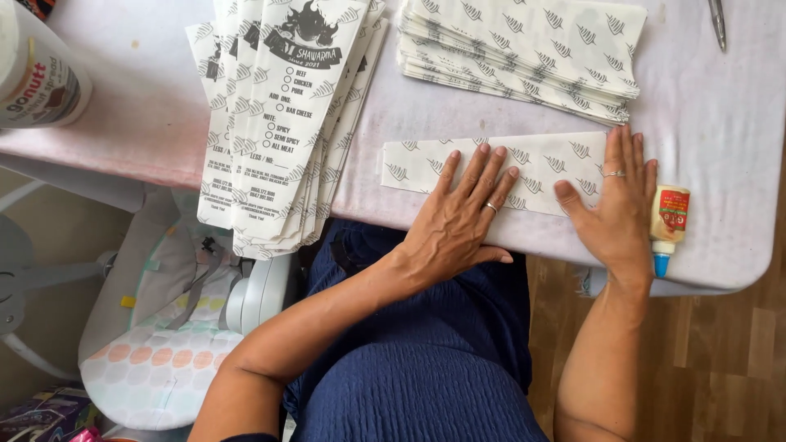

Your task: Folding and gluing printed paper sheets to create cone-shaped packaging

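A long white paper sheet with a grey leaf pattern point(540, 160) lies flat near the table's front edge. My left hand point(458, 221) presses flat on its middle, fingers spread, a ring on one finger. My right hand point(614, 205) lies flat on the sheet's right end, fingers together, also with a ring. Neither hand grips anything. A small glue bottle point(667, 225) with a red label and blue tip lies on the table just right of my right hand.
A stack of printed paper sleeves point(286, 115) overhangs the table's front edge at left. Another stack of leaf-patterned sheets point(524, 53) sits behind. A white jar point(37, 74) stands far left. Scissors tips point(718, 20) show top right. A baby bouncer seat point(172, 327) is below the pale table point(720, 147).
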